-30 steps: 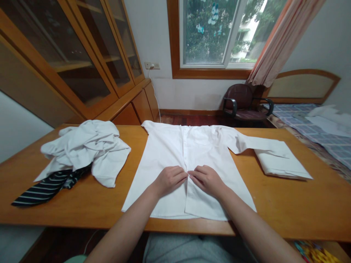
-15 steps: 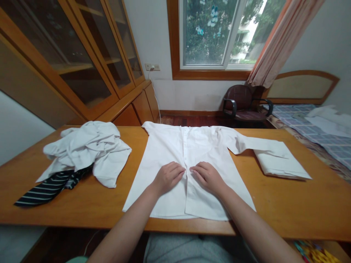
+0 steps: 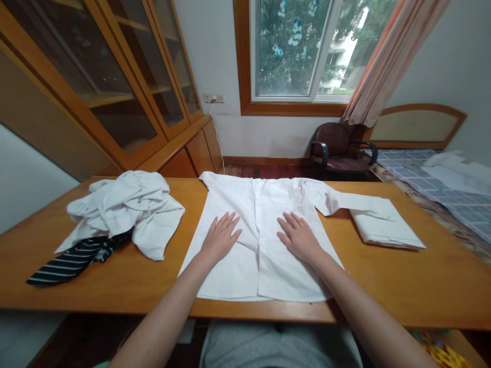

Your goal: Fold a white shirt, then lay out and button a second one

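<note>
A white button-up shirt [image 3: 238,271] lies spread front side up on the wooden table, its button strip running down the middle. My left hand [image 3: 221,236] rests flat on the left front panel with fingers spread. On the right front panel lies my right hand [image 3: 299,236], palm down and fingers apart. A diagonal crease runs from near the left hand towards the button strip. The right sleeve [image 3: 358,202] stretches out sideways over a folded white garment [image 3: 387,230]. The left sleeve is not visible.
A crumpled white garment [image 3: 126,204] sits on the left of the table [image 3: 383,286], with a black striped tie [image 3: 69,263] partly under it. Beyond the table are a glass-door cabinet [image 3: 126,102], an office chair [image 3: 333,145] and a bed [image 3: 429,168].
Both hands have moved apart from the button strip out onto the side panels, a little farther from me. Their fingers went from pinched together to spread flat.
</note>
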A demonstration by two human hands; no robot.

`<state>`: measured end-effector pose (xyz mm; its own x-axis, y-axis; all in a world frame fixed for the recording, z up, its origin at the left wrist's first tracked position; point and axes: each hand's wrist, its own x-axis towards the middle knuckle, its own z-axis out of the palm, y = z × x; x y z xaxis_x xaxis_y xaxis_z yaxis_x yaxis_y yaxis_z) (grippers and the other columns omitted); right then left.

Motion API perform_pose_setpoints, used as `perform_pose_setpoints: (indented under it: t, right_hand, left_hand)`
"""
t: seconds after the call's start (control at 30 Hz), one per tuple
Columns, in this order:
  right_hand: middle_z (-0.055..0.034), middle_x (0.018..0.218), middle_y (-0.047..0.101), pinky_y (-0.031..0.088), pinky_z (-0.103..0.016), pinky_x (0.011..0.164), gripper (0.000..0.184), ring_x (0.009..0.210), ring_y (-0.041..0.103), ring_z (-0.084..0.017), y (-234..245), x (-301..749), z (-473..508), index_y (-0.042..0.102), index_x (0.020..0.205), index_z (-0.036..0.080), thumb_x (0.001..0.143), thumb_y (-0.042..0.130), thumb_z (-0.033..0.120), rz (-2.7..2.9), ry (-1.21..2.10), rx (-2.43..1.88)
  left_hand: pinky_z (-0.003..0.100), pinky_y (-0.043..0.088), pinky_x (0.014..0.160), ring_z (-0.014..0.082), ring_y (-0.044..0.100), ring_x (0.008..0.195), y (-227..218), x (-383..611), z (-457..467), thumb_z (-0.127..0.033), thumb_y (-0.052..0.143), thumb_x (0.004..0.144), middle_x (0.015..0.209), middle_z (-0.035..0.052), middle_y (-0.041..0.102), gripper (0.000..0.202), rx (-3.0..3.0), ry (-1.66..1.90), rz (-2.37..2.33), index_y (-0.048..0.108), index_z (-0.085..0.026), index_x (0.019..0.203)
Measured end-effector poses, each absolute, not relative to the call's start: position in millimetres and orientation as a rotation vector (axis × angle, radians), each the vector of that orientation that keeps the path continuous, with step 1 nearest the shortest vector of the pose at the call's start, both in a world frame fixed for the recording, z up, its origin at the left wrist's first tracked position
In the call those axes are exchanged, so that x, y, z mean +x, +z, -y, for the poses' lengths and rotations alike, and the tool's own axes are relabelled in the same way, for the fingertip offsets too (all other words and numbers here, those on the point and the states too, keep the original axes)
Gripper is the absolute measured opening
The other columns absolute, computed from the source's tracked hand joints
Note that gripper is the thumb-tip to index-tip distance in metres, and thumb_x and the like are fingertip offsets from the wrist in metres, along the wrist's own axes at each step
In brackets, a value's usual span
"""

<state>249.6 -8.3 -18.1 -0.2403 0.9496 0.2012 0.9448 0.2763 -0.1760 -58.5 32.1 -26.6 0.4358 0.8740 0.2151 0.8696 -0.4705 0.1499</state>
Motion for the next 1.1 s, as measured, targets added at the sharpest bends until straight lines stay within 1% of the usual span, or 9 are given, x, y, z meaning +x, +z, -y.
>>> perform_pose_setpoints:
  t: [0.1,0.33,0.47,0.6,0.67,0.73,0.83,0.97,1.1]
  right_hand:
    - [-0.0088,0.158,0.039,0.025,-0.053,0.117,0.05,0.146,0.031,-0.032,-19,251,3,0.051,0.145,0.025,0.1,0.046,0.048,2.299,0.022,-1.748]
    - [-0.009,0.157,0.04,0.026,-0.052,0.116,0.049,0.145,0.032,-0.032,-20,248,-21,0.052,0.144,0.025,0.1,0.045,0.045,2.286,0.005,-1.763]
    - [-0.0119,0.15,0.049,0.032,-0.049,0.113,0.042,0.137,0.043,-0.03,-19,250,-30,0.058,0.137,0.022,0.099,0.048,0.038,2.225,0.0,-1.677]
    - [-0.0146,0.124,0.063,0.047,-0.043,0.097,0.025,0.112,0.058,-0.027,-12,256,-19,0.067,0.114,0.018,0.096,0.052,0.028,2.135,0.02,-1.419]
    - [-0.0125,0.107,0.065,0.05,-0.04,0.089,0.016,0.1,0.06,-0.025,-5,257,-3,0.068,0.1,0.019,0.095,0.054,0.025,2.151,0.077,-1.266]
    - [-0.0102,0.096,0.064,0.051,-0.036,0.082,0.012,0.091,0.06,-0.022,3,256,19,0.066,0.095,0.02,0.094,0.055,0.022,2.202,0.163,-1.135]
    - [-0.008,0.092,0.063,0.05,-0.032,0.076,0.008,0.085,0.06,-0.02,13,250,50,0.066,0.095,0.02,0.093,0.058,0.021,2.303,0.276,-1.008]
    - [-0.0069,0.093,0.064,0.048,-0.031,0.075,0.013,0.086,0.058,-0.019,20,239,73,0.066,0.096,0.021,0.088,0.069,0.031,2.457,0.348,-0.94]
    - [-0.0076,0.093,0.064,0.045,-0.034,0.076,0.019,0.088,0.055,-0.022,22,226,78,0.067,0.091,0.021,0.087,0.069,0.039,2.6,0.195,-0.93]
  left_hand:
    - [0.056,0.022,0.121,0.0285,0.029,0.149,-24,-62,-37,-0.046,0.035,0.102,0.158,0.0072,0.038,0.051,2.635,0.347,-1.61,0.046,-0.023,0.146]
    - [0.054,0.019,0.122,0.0267,0.028,0.15,-25,-64,-63,-0.047,0.033,0.102,0.159,0.006,0.037,0.05,2.629,0.381,-1.602,0.046,-0.026,0.146]
    - [0.053,0.023,0.12,0.0272,0.034,0.146,-24,-63,-73,-0.043,0.037,0.101,0.156,0.0078,0.042,0.047,2.624,0.457,-1.604,0.05,-0.025,0.142]
    - [0.049,0.039,0.112,0.0252,0.051,0.128,-14,-65,-61,-0.032,0.046,0.099,0.135,0.0121,0.059,0.03,2.677,0.74,-1.393,0.062,-0.02,0.122]
    - [0.044,0.046,0.103,0.0235,0.055,0.117,-6,-67,-45,-0.028,0.051,0.097,0.12,0.0108,0.063,0.02,2.694,0.819,-1.199,0.064,-0.019,0.109]
    - [0.04,0.05,0.094,0.0221,0.056,0.108,2,-69,-24,-0.026,0.057,0.094,0.108,0.0084,0.063,0.012,2.7,0.804,-1.042,0.064,-0.019,0.101]
    - [0.034,0.05,0.085,0.0197,0.056,0.095,12,-69,9,-0.028,0.064,0.091,0.095,0.0052,0.062,0.009,2.705,0.644,-0.852,0.064,-0.019,0.091]
    - [0.032,0.049,0.08,0.0197,0.056,0.092,19,-65,37,-0.036,0.075,0.083,0.097,0.0047,0.061,0.022,2.711,0.52,-0.806,0.063,-0.02,0.094]
    - [0.03,0.048,0.078,0.0192,0.056,0.09,21,-58,45,-0.028,0.07,0.085,0.097,0.0046,0.061,0.013,2.795,0.489,-0.79,0.061,-0.02,0.092]
